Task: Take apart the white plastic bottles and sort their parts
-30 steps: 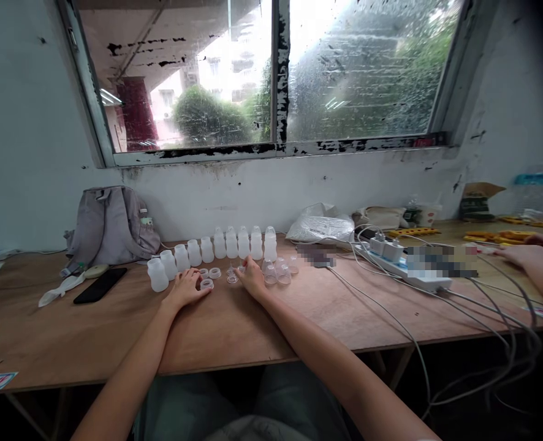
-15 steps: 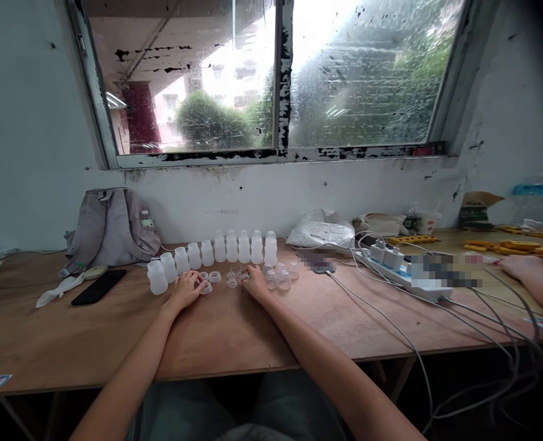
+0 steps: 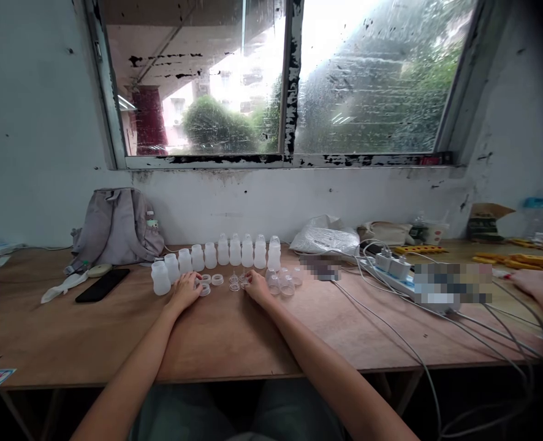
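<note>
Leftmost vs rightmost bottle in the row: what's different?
The leftmost bottle has no clear top; the rightmost bottle wears one. The leftmost bottle sits nearer the camera; the rightmost bottle sits farther back. Both are whitish, translucent and upright.

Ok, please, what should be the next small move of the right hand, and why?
Perhaps the right hand should pinch one clear teat and bring it to the rings: its fingertips are beside the teats, the left hand is at the rings, and the leftmost bottles look uncapped.
</note>
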Action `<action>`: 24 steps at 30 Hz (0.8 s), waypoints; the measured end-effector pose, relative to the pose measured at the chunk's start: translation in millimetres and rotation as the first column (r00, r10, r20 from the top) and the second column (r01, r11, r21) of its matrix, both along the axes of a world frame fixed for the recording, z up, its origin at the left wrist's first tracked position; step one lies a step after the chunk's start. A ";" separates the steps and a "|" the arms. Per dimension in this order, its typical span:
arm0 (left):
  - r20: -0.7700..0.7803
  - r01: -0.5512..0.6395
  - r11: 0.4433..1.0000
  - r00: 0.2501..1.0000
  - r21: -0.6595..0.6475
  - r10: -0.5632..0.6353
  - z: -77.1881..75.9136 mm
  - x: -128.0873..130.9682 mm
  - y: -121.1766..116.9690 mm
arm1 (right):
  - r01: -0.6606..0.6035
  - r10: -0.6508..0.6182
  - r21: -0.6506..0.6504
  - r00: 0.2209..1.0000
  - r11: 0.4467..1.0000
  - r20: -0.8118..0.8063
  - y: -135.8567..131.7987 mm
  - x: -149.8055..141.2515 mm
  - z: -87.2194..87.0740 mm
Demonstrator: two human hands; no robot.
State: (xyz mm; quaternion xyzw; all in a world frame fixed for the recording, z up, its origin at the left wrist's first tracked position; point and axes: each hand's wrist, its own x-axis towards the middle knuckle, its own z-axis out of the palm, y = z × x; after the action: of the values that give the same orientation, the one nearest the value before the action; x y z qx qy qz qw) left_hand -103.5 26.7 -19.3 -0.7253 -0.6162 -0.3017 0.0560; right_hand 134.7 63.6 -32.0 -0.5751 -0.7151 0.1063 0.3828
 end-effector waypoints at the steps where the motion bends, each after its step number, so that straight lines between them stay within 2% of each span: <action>1: 0.003 -0.003 1.000 1.000 -0.002 0.003 -0.8 -0.8 0.8 | -0.002 0.002 0.000 1.000 1.000 -0.001 0.1 -0.2 -0.4; 9: 0.006 0.020 0.999 1.000 0.049 -0.020 -1.6 -0.4 1.5 | -0.002 0.002 0.011 1.000 1.000 0.000 -4.5 -2.3 1.7; 15: -0.029 0.021 0.988 0.999 0.153 -0.016 12.1 20.8 9.0 | 0.038 -0.037 0.045 0.999 0.998 -0.016 -10.3 -3.6 5.2; 19: -0.089 0.037 0.984 0.996 0.175 -0.022 36.2 44.2 40.7 | 0.053 -0.051 0.064 0.998 0.997 -0.043 -13.9 -3.8 6.3; 24: -0.053 -0.067 0.981 0.996 0.180 0.078 68.7 70.9 94.7 | 0.048 -0.042 0.098 0.998 0.994 -0.053 -21.0 -5.9 10.2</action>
State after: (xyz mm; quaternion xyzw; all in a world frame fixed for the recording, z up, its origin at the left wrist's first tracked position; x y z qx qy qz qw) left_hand -32.5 121.4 49.4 -0.7034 -0.6106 -0.3314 0.1501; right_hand 128.8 42.6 -21.8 -0.5684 -0.6964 0.0766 0.4315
